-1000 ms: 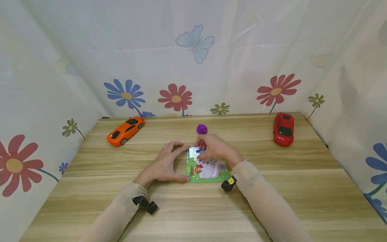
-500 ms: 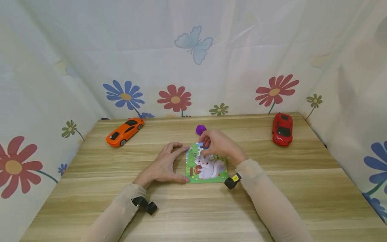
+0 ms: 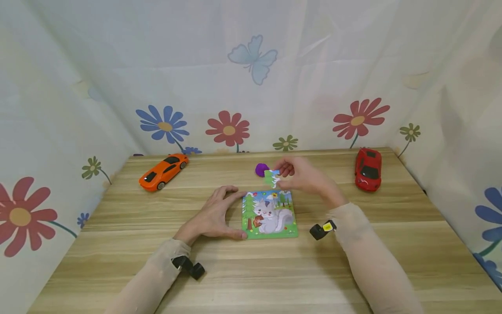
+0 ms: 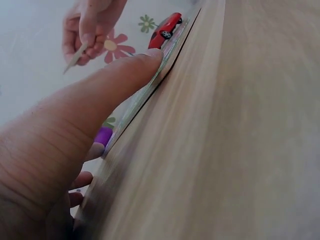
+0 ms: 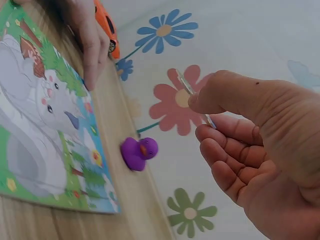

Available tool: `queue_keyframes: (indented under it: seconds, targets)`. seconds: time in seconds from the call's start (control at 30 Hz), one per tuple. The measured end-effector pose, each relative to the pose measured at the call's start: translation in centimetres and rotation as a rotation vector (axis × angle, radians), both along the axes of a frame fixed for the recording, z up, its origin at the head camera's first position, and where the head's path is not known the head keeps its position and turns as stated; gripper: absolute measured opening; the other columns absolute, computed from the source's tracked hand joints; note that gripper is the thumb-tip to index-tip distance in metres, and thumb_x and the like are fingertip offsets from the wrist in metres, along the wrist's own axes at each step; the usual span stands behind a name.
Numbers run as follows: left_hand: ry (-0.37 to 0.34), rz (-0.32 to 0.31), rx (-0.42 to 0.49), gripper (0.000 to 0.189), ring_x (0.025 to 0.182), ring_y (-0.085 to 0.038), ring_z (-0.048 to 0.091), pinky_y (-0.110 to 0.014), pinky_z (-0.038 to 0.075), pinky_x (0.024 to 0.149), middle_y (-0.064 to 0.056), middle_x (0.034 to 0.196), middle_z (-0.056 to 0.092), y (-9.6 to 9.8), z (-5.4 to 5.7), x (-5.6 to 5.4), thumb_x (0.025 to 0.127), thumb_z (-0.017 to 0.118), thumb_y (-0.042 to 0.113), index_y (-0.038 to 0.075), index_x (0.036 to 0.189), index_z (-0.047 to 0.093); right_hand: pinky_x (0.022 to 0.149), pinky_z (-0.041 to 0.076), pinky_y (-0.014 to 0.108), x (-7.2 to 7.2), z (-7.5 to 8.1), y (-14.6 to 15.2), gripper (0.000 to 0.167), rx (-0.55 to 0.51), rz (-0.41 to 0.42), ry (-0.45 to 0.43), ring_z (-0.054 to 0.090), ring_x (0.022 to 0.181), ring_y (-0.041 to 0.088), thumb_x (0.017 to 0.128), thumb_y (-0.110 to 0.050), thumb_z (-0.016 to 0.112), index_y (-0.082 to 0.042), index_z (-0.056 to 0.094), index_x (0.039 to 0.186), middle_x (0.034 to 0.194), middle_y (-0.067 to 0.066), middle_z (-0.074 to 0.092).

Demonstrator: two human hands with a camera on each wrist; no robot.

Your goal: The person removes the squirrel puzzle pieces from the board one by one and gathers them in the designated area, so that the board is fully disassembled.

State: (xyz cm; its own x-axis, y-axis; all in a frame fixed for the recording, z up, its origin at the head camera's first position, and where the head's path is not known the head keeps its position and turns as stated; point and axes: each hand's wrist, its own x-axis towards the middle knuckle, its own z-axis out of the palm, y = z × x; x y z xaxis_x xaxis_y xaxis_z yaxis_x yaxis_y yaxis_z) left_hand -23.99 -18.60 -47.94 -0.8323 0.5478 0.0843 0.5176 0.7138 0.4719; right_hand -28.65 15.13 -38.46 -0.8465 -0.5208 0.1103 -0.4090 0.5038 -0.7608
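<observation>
A square jigsaw puzzle with a grey squirrel picture lies flat on the wooden table. My left hand is at its left side, thumb at the near-left corner and a fingertip at the far-left corner, fingers spread. The left wrist view shows the thumb resting along the board's edge. Raised above the far edge of the puzzle, my right hand pinches a green and white puzzle piece between thumb and fingers. In the right wrist view that piece appears edge-on.
Just behind the puzzle sits a purple rubber duck. An orange toy car stands at the far left of the table, a red toy car at the far right. Flower-printed cloth hangs behind and along both sides.
My right hand has lifted the puzzle piece off the puzzle's far-left area and carried it up, away and to the right. The left hand stays in place.
</observation>
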Motion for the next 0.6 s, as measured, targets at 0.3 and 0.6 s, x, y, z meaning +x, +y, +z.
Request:
queue_keyframes:
  seconds: [0.3,0.6]
  targets:
    - [0.018,0.0,-0.005,0.128,0.159,-0.038,0.032,-0.07,0.03,0.129,-0.013,0.174,0.033,0.1,0.1,0.2,0.067,0.092,0.082,0.028,0.172,0.043,0.095,0.055,0.038,1.0,2.7,3.4,0.04,0.037,-0.066,0.045,0.066,0.106,0.029,0.091,-0.006,0.088,0.001,0.071,0.127,0.114,0.013,0.071]
    - [0.008,0.014,-0.014,0.129,0.16,-0.037,0.031,-0.068,0.029,0.13,-0.011,0.175,0.032,0.0,-0.2,0.0,0.067,0.09,0.085,0.03,0.173,0.041,0.092,0.054,0.028,2.4,4.4,7.7,0.042,0.085,-0.164,0.045,0.063,0.108,0.029,0.095,-0.014,0.088,-0.004,0.07,0.132,0.12,0.012,0.071]
